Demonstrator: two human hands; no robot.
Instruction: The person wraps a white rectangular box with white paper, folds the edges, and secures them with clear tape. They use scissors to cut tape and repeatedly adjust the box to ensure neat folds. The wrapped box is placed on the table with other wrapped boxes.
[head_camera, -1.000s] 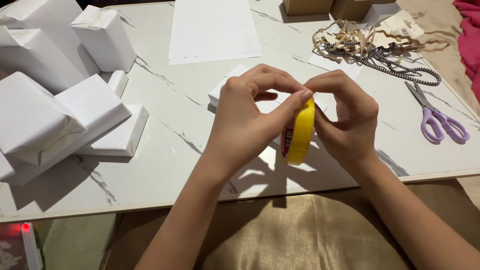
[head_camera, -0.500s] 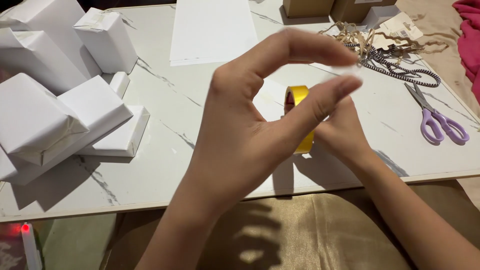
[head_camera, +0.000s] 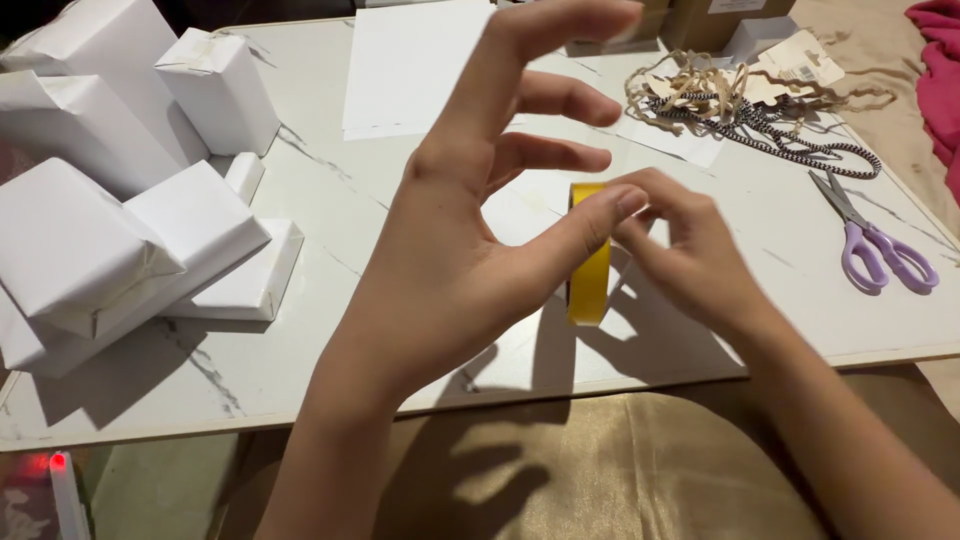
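One white marble-patterned table (head_camera: 330, 330), near edge running just under both wrists, right edge slanting past the scissors. At far left, a heap of white paper-wrapped boxes (head_camera: 110, 230), at least six countable, stacked and leaning on one another; another wrapped box partly hidden behind the hands. One sheet of white paper (head_camera: 410, 70) flat at the far middle, with bare tabletop between it and the heap. Two brown cardboard boxes (head_camera: 715, 15) cut off by the top edge. One tangle of tan raffia (head_camera: 700, 85) and one black-and-white cord (head_camera: 800, 145) at far right. One pair of lilac-handled scissors (head_camera: 875, 240), blades pointing away toward the cord, well apart from the hands.

Two hands. Left hand (head_camera: 450, 270) raised near the camera, fingers spread and curved, thumb tip touching the top of the roll, gripping nothing. Right hand (head_camera: 695, 255) lower, fingertips bunched and pinching at the upper rim of the one yellow tape roll (head_camera: 590, 265). Roll on edge, seen edge-on, long axis upright, hole facing left and right; held above the table's near middle, between the two hands. Open tabletop left of the left forearm, toward the heap.
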